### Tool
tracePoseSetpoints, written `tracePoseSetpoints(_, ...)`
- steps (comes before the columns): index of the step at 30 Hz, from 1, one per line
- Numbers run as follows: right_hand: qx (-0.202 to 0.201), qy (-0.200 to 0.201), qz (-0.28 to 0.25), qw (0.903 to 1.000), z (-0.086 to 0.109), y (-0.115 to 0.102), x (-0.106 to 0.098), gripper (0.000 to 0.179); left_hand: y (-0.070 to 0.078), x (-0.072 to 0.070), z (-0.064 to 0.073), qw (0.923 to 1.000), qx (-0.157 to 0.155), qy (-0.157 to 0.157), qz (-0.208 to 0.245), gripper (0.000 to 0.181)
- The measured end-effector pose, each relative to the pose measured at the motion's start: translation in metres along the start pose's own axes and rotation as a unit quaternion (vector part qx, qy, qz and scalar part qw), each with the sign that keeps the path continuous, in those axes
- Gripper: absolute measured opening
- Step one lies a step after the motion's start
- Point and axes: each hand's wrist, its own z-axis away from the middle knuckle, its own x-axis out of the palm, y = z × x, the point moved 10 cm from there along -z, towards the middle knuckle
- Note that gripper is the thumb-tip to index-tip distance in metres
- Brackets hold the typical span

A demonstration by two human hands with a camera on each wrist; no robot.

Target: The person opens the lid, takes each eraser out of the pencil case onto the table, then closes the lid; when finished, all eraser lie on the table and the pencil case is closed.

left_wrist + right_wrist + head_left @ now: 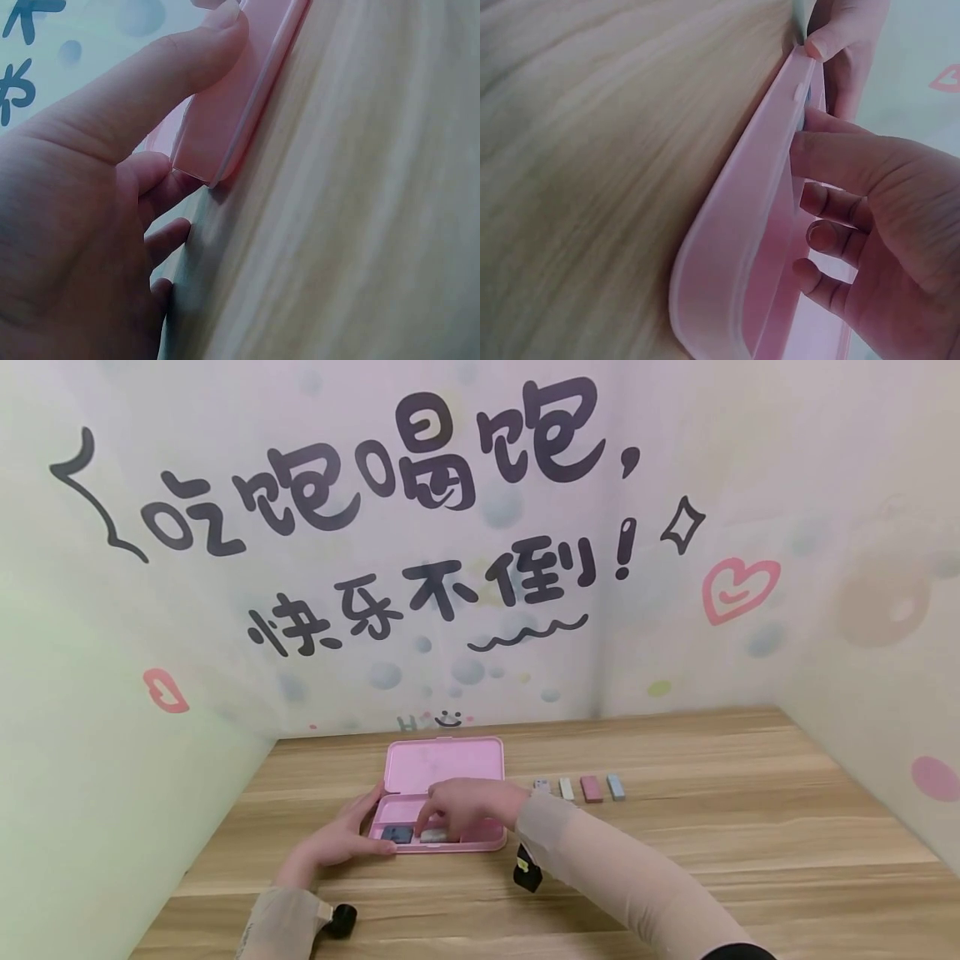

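Note:
An open pink plastic case [442, 766] with a divided tray lies on the table, its lid tipped back. My left hand [341, 835] grips the tray's left end, thumb at the front corner and fingers along the side. In the left wrist view the thumb [176, 67] presses on the pink rim. My right hand [468, 806] reaches into the front compartment and pinches a small whitish block [433, 836] there. Beside it, on the left, sits a dark grey-blue block [397, 834]. In the right wrist view, my right thumb [840, 161] hides the block at the tray's front wall.
To the right of the case stands a row of small blocks: a mottled grey one [542, 786], a white one [566, 789], a pink one [591, 789] and a light blue one [616, 787]. Printed walls enclose the wooden table [750, 827] at the back and sides.

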Motion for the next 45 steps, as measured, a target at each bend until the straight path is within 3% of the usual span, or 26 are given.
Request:
tracePoseSetpoints(13,-0.003,0.049,-0.05,0.9975,0.011,0.008,-0.021,0.046,0.002,-0.001,-0.001,0.9999,0.0,0.005,-0.01,0.111)
tracePoseSetpoints(18,-0.004,0.065,-0.107,0.9921,0.024,0.01,-0.028,0.047,0.001,0.0,0.001,0.9999,-0.001,0.003,-0.011,0.111)
tracePoseSetpoints(21,0.01,0.08,-0.166,0.9828,0.032,0.019,-0.029,0.045,0.002,-0.001,0.002,0.9999,0.004,0.004,-0.011,0.11)
tracePoseSetpoints(26,0.028,0.122,-0.257,0.9583,0.045,0.035,-0.031,0.045,0.005,-0.001,0.003,0.9998,0.014,0.006,-0.013,0.11)
tracePoseSetpoints(34,0.026,0.169,-0.327,0.9294,0.062,0.049,-0.035,0.044,0.004,0.0,0.001,0.9997,0.016,0.007,-0.015,0.11)
tracePoseSetpoints(40,0.038,0.18,-0.351,0.9183,0.073,0.053,-0.032,0.042,0.001,0.0,0.0,0.9998,0.014,0.006,-0.014,0.11)
tracePoseSetpoints(45,0.044,0.184,-0.348,0.9181,0.078,0.058,-0.026,0.041,-0.003,0.0,-0.001,0.9999,0.007,0.008,-0.01,0.111)
